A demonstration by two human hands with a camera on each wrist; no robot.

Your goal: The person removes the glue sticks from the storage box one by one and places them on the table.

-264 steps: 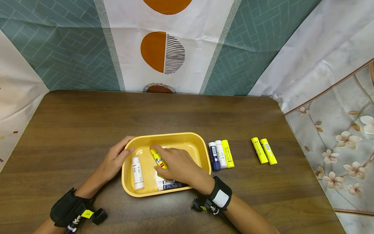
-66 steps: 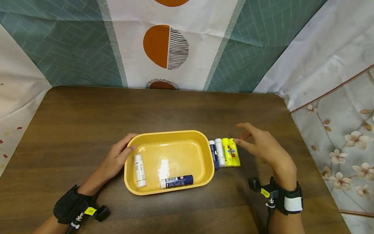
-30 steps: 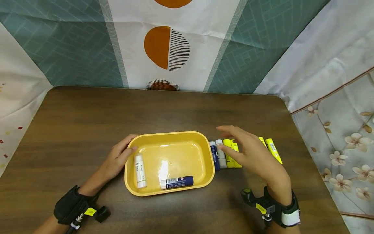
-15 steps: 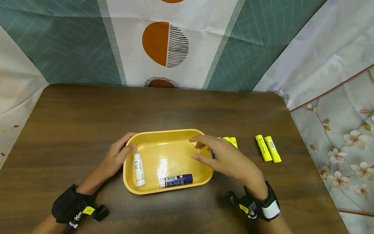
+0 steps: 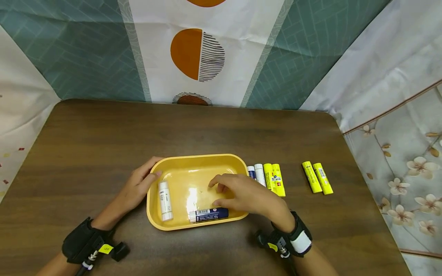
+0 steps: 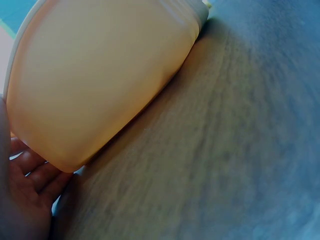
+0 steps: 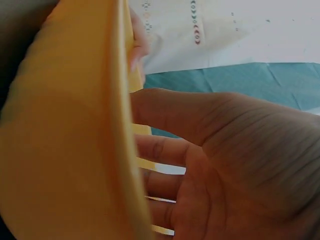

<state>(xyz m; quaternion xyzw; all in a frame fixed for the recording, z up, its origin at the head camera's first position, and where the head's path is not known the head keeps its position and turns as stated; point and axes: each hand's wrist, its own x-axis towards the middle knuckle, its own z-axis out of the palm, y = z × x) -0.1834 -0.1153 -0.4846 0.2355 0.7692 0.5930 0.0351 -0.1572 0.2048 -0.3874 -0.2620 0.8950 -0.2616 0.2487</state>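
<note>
My left hand (image 5: 139, 186) holds the left end of a yellow plastic tray (image 5: 193, 157), thumb over the rim and fingers outside its wall. In the left wrist view the fingers (image 6: 42, 175) lie against the tray's outer side. A white glue stick (image 5: 165, 201) lies along the tray's left side, close to that thumb. Across the tray's near side lies a dark blue glue stick (image 5: 208, 215) with a white end. My right hand (image 5: 246, 193) reaches over the tray's right rim, fingers loosely bent and holding nothing, the thumb tip just above the blue stick.
Right of the tray stands a row of glue sticks lying side by side: a blue one (image 5: 251, 172), partly hidden, a white one (image 5: 259, 174) and two yellow ones (image 5: 278, 180). Two more yellow sticks (image 5: 311, 177) lie further right on the brown table (image 5: 172, 130).
The yellow glue stick earlier held in the tray by my right hand now lies in the row. That hand has since moved left from the row to over the tray. The left hand stays put.
</note>
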